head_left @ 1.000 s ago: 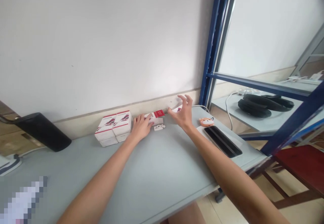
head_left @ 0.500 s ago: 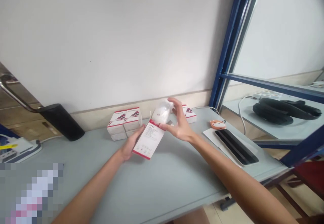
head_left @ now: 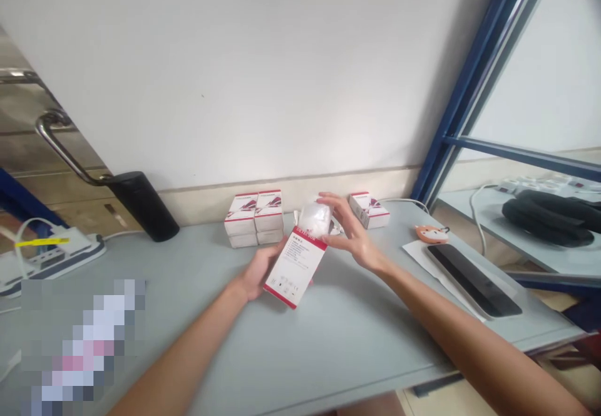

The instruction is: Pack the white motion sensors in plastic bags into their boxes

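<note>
The fingers (head_left: 273,254) of the left hand (head_left: 260,272) are curling around a white-and-red box marked DETECTOR (head_left: 295,270), grasping it from behind, while the fingers (head_left: 334,203) of the right hand (head_left: 352,234) are bending over a round white object in clear wrap (head_left: 313,218), grasping it just above the box's far end. Both are being held low over a grey table (head_left: 338,347), and the box is tilting, with its far end toward the wall.

Just behind the left hand, a stack of white-and-red boxes (head_left: 253,218) is standing against the wall (head_left: 235,71). A single matching box (head_left: 369,210) is sitting to the right, near the right fingertips but not touching them. Something white is peeking out behind the round object, mostly blocked by it and too hidden to identify. Farther right, a small orange fox-shaped item (head_left: 431,234) and a black slab-like device (head_left: 473,280) are lying near the table's edge. To the left, a black cylinder (head_left: 143,206) is lying beside a power strip (head_left: 56,256).

Compared with the earlier frame, the single box is no longer being overlapped by the right hand, and the stack is showing more fully.
</note>
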`<action>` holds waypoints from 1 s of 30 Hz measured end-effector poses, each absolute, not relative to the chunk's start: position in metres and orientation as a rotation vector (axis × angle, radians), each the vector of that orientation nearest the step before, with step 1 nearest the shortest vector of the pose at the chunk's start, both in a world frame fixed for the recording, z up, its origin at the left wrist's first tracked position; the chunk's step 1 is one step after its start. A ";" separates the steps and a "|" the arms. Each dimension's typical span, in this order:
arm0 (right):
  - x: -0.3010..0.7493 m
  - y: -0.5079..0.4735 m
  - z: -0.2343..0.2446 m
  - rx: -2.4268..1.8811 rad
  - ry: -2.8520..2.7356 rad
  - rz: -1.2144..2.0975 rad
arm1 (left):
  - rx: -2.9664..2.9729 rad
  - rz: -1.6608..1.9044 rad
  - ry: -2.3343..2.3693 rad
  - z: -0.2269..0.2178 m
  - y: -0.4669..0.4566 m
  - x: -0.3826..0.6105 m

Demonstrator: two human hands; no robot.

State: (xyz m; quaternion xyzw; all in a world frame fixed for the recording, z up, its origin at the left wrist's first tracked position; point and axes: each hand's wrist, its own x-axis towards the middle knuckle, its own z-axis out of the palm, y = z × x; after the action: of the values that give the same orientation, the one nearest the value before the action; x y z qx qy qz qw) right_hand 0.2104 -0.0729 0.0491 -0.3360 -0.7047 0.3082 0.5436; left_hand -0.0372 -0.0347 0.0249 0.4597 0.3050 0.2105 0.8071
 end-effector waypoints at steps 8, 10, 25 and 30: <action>0.206 -0.079 0.050 -0.902 -1.835 0.633 | 0.976 0.649 0.663 0.015 -0.029 -0.035; 0.204 -0.080 0.053 -0.891 -1.843 0.659 | 1.001 0.624 0.708 0.016 -0.031 -0.033; 0.243 -0.032 0.008 -1.445 -1.898 -0.049 | 1.346 0.893 0.849 0.046 -0.046 -0.030; 0.245 -0.028 -0.006 -1.552 -2.027 -0.075 | 1.489 1.025 0.783 0.040 -0.045 -0.024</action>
State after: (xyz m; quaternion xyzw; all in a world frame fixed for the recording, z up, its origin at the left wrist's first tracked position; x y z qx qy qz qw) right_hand 0.2447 -0.0281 -0.0061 -0.5816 -0.7596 -0.0280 0.2897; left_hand -0.0243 -0.0455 0.0398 0.6297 0.3313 0.4337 0.5529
